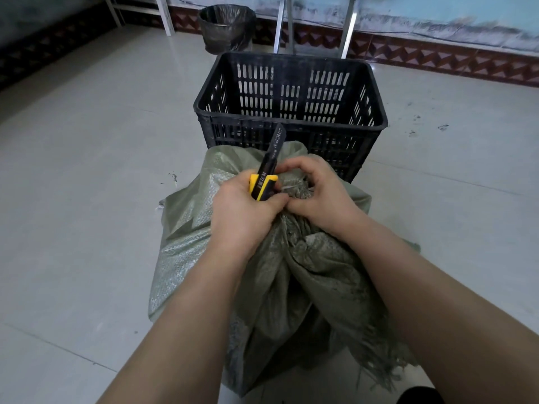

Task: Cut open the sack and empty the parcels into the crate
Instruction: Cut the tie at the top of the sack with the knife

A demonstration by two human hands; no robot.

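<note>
The green woven sack (186, 237) stands on the tiled floor (87, 147), touching or nearly touching the front wall of the black slatted crate (294, 57). That placement probably keeps the tip-over short once the sack is open. No parcels show; they are presumably inside the bulging sack, and the part of the crate's interior in view holds nothing.

The sack's mouth is gathered into a tied neck. The right hand (318, 196) closes round that bunched fabric, fingers curled over the top, likely to hold it taut and steady for the cut. The left hand (242, 220) grips the yellow-and-black utility knife (269, 164) in a fist. Its long dark end angles up and away towards the crate, close against the neck.

Both forearms reach forward and converge at the neck, thumbs almost meeting. Whether the tie is cut yet I cannot tell.

A lined waste bin (226, 27) stands by the far wall.
</note>
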